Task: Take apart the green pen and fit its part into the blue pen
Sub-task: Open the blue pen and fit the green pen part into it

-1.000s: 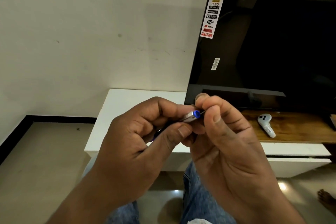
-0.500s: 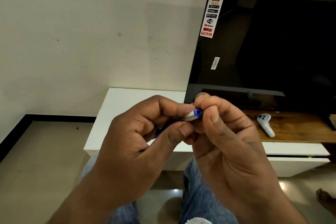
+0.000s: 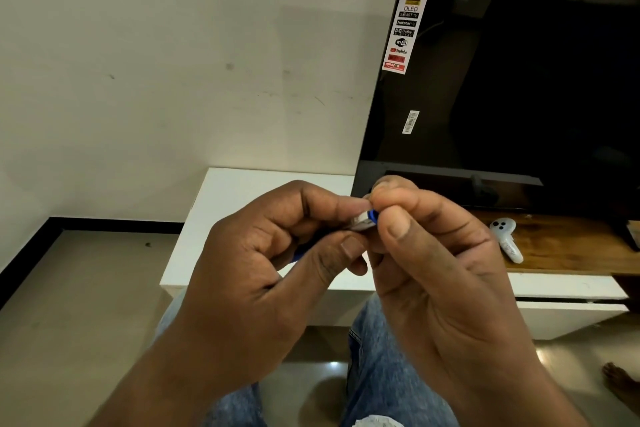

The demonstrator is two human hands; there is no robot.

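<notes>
The blue pen [image 3: 364, 220] lies between my two hands, mostly hidden; only a silver section with a blue end shows, plus a sliver of blue below my left palm. My left hand [image 3: 263, 274] wraps around the pen's body, thumb and forefinger pinching near the silver part. My right hand [image 3: 436, 263] pinches the blue end with thumb and fingertips. No green pen is visible.
A white TV cabinet [image 3: 242, 198] stands ahead with a wooden top section [image 3: 568, 243] at the right. On it stand a black television [image 3: 502, 80] and a white controller [image 3: 506, 239]. My jeans-clad legs [image 3: 381, 374] are below. Someone's bare foot [image 3: 623, 388] is at the lower right.
My right fingers have closed further over the pen's blue end, so less of it shows. Both hands stay at the same spot.
</notes>
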